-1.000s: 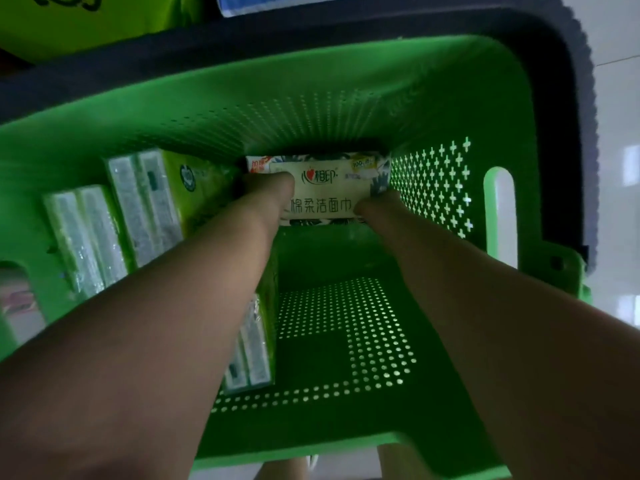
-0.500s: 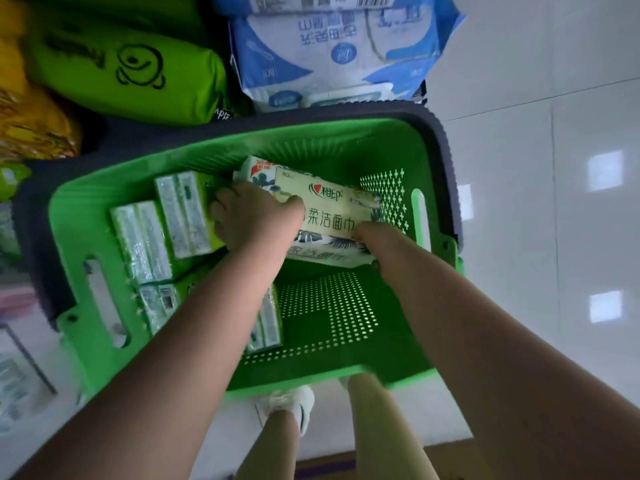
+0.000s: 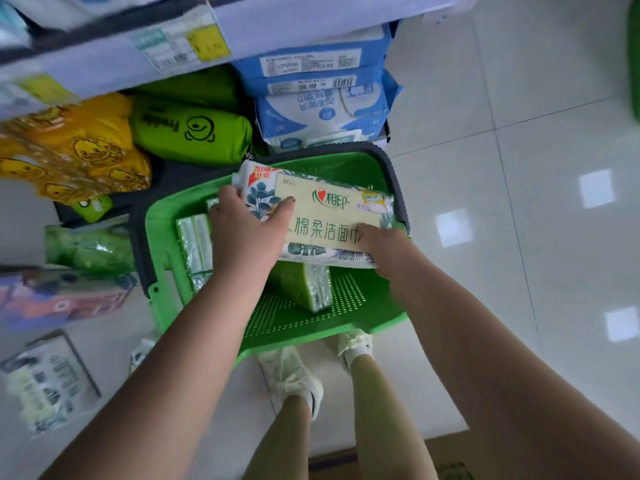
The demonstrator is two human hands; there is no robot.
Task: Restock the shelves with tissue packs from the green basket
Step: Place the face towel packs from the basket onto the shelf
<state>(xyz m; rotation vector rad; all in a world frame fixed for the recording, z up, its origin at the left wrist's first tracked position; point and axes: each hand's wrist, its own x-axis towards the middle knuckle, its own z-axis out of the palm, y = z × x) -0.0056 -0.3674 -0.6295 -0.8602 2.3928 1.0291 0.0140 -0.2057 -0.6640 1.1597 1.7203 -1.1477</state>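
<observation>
I grip the big tissue pack [image 3: 322, 216] with both hands, left hand [image 3: 247, 230] curled over its left end, right hand [image 3: 384, 244] clamping the lower right edge, keeping it level above the green basket [image 3: 162, 230] mid-frame.

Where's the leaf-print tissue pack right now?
Head view, centre: the leaf-print pack is held over the green basket's far end, left hand and right hand gripping its sides.

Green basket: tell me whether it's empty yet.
Not empty. Green tissue packs remain inside the green basket, beside the leaf-print pack both hands hold.
</observation>
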